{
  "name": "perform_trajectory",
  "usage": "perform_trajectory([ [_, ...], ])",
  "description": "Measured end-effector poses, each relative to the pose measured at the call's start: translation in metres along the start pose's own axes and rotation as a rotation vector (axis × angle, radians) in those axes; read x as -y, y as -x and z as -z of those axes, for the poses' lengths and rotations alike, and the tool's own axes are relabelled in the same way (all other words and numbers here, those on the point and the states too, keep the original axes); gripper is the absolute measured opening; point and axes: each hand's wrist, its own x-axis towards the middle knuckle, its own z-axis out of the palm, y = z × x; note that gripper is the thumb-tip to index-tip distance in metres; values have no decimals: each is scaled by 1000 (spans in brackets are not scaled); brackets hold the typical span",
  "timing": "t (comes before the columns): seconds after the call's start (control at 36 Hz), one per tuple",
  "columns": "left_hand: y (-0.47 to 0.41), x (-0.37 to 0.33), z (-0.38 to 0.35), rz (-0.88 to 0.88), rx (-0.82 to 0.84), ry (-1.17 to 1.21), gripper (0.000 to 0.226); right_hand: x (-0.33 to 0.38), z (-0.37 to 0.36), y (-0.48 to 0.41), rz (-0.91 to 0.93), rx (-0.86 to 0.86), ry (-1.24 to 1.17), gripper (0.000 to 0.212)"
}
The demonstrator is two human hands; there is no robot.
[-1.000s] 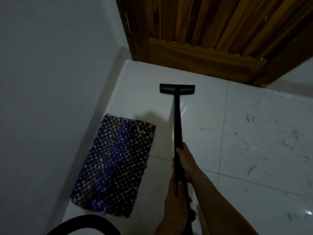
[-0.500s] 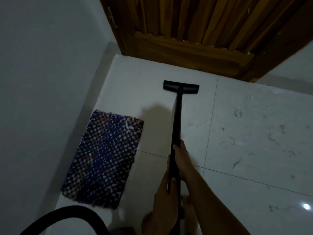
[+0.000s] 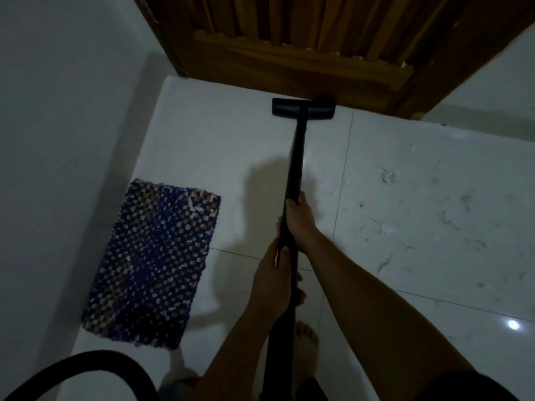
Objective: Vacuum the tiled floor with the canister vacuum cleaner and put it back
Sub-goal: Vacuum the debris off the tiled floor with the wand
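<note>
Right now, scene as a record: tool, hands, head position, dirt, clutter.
tool: black vacuum wand with flat black floor head
right hand: grips wand, nearer the head
left hand: grips wand just behind it
head position: on white tiled floor, at foot of brown wooden door
dirt: dark hair and specks on tile to the right
clutter: purple woven mat left of wand; black hose bottom left

Wand (image 3: 295,169): black, centre frame, gripped by both hands.
Right hand (image 3: 299,221): higher grip.
Left hand (image 3: 272,285): just below it.
Floor head (image 3: 303,107): upper centre, on the tiled floor (image 3: 419,212), against the wooden door (image 3: 304,53).
Mat (image 3: 153,264): lower left.
Hose (image 3: 86,363): bottom left corner.
</note>
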Motion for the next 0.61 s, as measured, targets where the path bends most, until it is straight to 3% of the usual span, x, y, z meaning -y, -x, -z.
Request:
perform_trajectory([
  [0.61, 35, 4, -70, -4, 24, -128, 42, -14, 82, 17, -36, -78, -80, 41],
])
